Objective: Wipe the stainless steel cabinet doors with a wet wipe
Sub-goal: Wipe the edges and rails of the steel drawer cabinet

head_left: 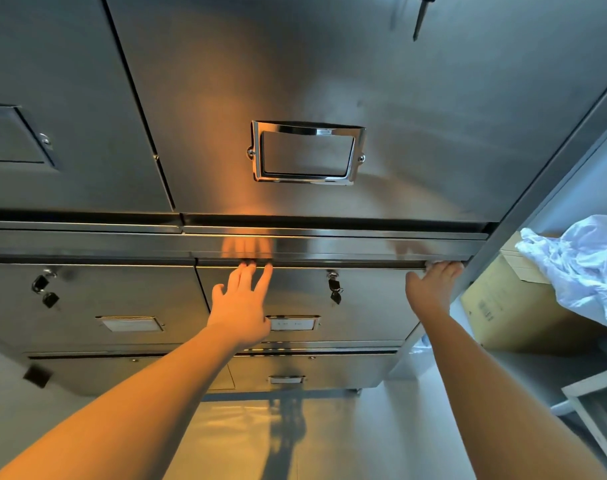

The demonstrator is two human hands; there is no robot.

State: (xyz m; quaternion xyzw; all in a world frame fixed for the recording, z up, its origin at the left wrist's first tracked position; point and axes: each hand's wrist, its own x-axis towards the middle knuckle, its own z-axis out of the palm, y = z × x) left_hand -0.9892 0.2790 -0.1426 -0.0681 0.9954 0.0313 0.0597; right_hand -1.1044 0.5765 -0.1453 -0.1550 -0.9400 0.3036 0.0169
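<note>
Your left hand [241,303] has straight fingers touching the steel ledge [329,245] above the drawer door [302,299]. Your right hand [432,285] presses a bit of white wet wipe [431,264] at the ledge's right end. It could slip off the corner. I count two hands, three label frames, two key sets

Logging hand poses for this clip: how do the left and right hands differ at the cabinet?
The left hand reaches the drawer's top edge near its middle, fingers straight and spread; the right hand is at the right corner, fingers curled over the edge onto a white wet wipe. The left hand holds nothing; the right hand presses the wipe. Both touch the same drawer below the horizontal rail.
</note>
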